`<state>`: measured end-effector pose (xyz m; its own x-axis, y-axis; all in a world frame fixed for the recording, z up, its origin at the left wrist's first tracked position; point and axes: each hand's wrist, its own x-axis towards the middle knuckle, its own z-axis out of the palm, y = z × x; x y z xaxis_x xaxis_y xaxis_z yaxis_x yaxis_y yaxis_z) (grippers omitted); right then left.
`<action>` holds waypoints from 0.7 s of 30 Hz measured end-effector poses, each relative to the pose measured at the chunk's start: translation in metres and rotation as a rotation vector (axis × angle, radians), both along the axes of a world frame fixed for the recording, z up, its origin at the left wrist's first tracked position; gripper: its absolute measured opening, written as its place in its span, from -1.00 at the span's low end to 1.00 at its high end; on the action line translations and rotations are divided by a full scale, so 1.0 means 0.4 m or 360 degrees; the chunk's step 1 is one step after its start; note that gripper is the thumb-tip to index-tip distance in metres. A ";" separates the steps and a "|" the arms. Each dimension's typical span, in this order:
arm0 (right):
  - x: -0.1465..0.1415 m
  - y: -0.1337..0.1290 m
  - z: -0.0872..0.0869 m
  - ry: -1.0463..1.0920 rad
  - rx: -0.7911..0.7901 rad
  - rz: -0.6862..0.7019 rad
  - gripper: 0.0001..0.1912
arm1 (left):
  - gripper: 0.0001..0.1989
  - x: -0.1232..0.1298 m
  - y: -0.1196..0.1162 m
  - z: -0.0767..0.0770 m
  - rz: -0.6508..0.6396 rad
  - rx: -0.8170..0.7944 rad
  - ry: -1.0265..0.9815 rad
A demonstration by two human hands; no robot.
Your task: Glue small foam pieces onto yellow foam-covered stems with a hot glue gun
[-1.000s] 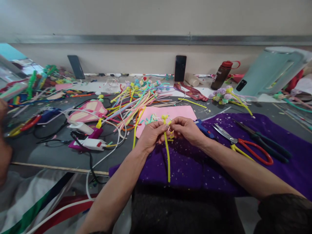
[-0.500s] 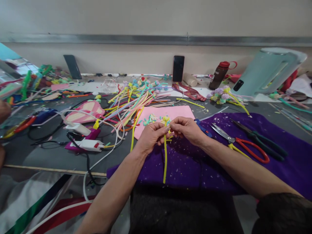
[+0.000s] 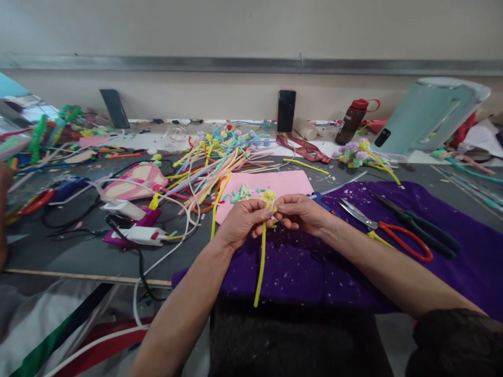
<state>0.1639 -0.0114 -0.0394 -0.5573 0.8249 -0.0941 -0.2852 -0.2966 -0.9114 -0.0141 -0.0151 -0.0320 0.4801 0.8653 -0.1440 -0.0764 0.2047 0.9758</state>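
Note:
My left hand (image 3: 245, 221) pinches a yellow pipe cleaner (image 3: 261, 264) between thumb and fingers. Its long stem hangs below the hand over the purple cloth (image 3: 298, 272), and a small looped yellow head shows above the fingertips. Close against it, my right hand (image 3: 301, 213) is closed at the base of the head, its thumb and forefinger pinching part of the same piece. The exact spot of that grip is hidden by the fingers. Behind the hands lies a pink sheet (image 3: 275, 181) with small teal and yellow clippings (image 3: 239, 195) on it.
Red-handled scissors (image 3: 404, 238) and dark green-handled pliers (image 3: 424, 228) lie on the cloth at the right. A heap of coloured pipe cleaners (image 3: 212, 167) spreads behind. A phone (image 3: 286, 111), bottle (image 3: 352, 121) and kettle (image 3: 430, 118) stand along the wall. Cables and a power strip (image 3: 133, 234) are left.
The yellow stem's lower end has swung a little left and toward me. My right hand has dipped slightly, and more of the yellow head shows above the fingers.

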 end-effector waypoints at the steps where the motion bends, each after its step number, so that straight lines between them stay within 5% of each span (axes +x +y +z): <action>1: 0.002 0.000 0.000 0.0011 -0.0012 0.0021 -0.85 | -0.82 -0.002 0.000 0.001 -0.0033 -0.0013 -0.0009; 17: 0.001 -0.012 -0.003 0.0051 -0.0082 0.0132 -0.81 | -0.81 -0.007 0.005 -0.003 -0.0161 -0.0137 -0.0079; 21: -0.003 -0.020 0.002 -0.0026 -0.0023 -0.0009 -0.82 | -0.81 -0.008 0.006 -0.006 -0.0146 -0.0151 -0.0135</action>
<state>0.1627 -0.0193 -0.0385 -0.5509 0.8265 -0.1154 -0.2718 -0.3085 -0.9116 -0.0171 -0.0126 -0.0345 0.5704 0.8017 -0.1785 -0.1346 0.3057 0.9426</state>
